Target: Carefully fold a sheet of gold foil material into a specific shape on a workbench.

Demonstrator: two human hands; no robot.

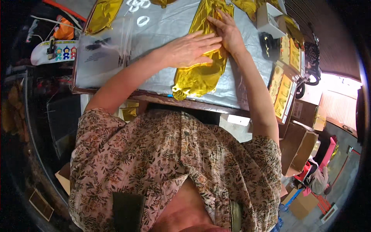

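Both hands lie flat and spread, pinching nothing, on the long gold foil balloon point(201, 62) stretching away across the grey table point(162, 27), left hand point(189, 48) pressing its middle, right hand point(228, 31) farther up.

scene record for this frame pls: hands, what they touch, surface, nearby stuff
left hand: flat, palm down on gold foil balloon
right hand: flat on the same balloon, farther up, fingers spread
balloon: deflated, lying lengthwise on table, lower end at near edge
table: grey sheet cover
left of hands: clear plastic bag
right of hands: stacked gold packets, white box
far edge: more gold foil
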